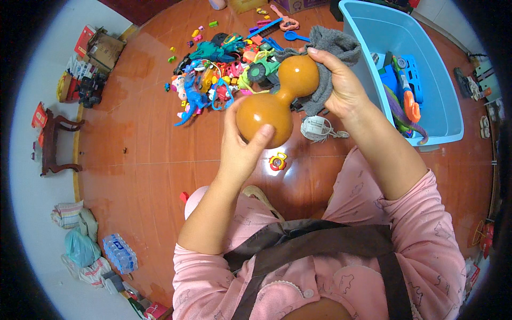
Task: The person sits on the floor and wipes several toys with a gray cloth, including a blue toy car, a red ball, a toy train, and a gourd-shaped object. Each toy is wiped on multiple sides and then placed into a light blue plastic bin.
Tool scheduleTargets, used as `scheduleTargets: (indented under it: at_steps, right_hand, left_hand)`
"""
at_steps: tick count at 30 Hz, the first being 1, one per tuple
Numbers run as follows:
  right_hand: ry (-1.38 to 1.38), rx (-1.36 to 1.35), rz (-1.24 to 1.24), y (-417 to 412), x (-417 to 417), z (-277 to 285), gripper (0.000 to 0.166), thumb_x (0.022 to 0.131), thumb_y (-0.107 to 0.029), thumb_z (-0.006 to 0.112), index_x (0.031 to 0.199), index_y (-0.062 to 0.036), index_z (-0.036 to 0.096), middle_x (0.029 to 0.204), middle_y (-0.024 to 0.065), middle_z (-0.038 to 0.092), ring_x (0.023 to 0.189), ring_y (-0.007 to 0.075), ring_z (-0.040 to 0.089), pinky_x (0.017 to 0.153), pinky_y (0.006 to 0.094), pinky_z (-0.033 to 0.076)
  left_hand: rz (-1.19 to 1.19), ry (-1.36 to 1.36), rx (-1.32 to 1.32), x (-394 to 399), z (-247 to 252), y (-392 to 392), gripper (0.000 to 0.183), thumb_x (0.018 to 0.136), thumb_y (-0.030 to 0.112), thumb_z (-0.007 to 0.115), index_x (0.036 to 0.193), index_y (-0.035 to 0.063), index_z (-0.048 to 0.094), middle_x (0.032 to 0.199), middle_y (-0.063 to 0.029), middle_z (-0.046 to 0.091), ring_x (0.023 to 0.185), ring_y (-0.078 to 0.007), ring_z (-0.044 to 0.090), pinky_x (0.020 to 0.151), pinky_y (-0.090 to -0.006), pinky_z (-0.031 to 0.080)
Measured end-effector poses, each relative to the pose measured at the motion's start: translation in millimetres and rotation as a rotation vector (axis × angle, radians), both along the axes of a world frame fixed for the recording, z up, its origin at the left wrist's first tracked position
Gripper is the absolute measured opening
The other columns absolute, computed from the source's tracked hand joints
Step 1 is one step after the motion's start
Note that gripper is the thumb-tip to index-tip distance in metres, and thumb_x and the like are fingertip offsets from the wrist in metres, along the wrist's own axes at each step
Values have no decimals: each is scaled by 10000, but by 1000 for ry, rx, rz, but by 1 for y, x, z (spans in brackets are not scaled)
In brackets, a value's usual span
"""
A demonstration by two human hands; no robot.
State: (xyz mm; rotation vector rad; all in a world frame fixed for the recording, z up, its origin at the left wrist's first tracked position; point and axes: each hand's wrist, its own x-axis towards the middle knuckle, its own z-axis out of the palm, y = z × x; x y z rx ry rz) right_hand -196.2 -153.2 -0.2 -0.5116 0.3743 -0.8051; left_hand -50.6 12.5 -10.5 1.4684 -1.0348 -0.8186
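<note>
A glossy orange-brown bottle gourd is held up in front of me, tilted with its smaller bulb to the upper right. My left hand grips the large bulb, thumb across its near side. With a grey cloth bunched in it, my right hand holds the smaller bulb; the cloth lies against the bulb's right side. Beyond the gourd, a pile of toys covers part of the floor, with a blue toy dinosaur and a green toy tractor among them.
A light blue plastic tub holding several toys stands at the right. Nearer me on the wooden floor are a bundled white cord and a small red and yellow toy. Packed water bottles and bags line the left wall.
</note>
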Motion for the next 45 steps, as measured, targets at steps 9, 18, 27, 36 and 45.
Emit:
scheduleTargets:
  at_steps: [9,18,27,36,45]
  right_hand:
    - [-76,-73,82,1,-5,5,186,836,-142,635,993,-51,596,959,101,653,858,209,656,752,378,559]
    - [-153,-2,-26,-7,0,6,384,923,-358,519,1205,-97,519,1158,87,594,1069,216,580,935,421,469]
    - [-227,-31,356,22,0,4,410,898,-363,563,1214,-110,501,1174,79,578,1085,223,565,961,405,449]
    - [-163,-36,316,41,23,-9,407,864,-193,644,1222,-76,491,1156,69,575,1093,211,557,969,393,450]
    - [-133,-16,285,42,26,-9,373,859,-181,649,1191,-75,516,1140,58,582,1078,191,560,968,363,447]
  left_hand:
    - [-362,1280,283,2,8,-3,844,820,724,331,1334,55,364,1126,-328,525,875,-404,640,561,-359,593]
    - [-402,1353,171,-3,10,-5,877,794,755,335,1338,68,358,1128,-331,520,885,-400,640,571,-355,596]
    - [-214,1101,47,1,13,-1,875,789,765,326,1331,78,365,1174,-213,546,892,-358,638,620,-361,586]
    - [33,532,-95,-10,12,1,666,870,505,513,1316,43,336,1231,-151,487,1138,-266,506,939,-396,434]
    - [240,-216,-243,-18,9,1,851,694,155,789,1327,1,242,1275,-195,353,1180,-273,434,990,-392,369]
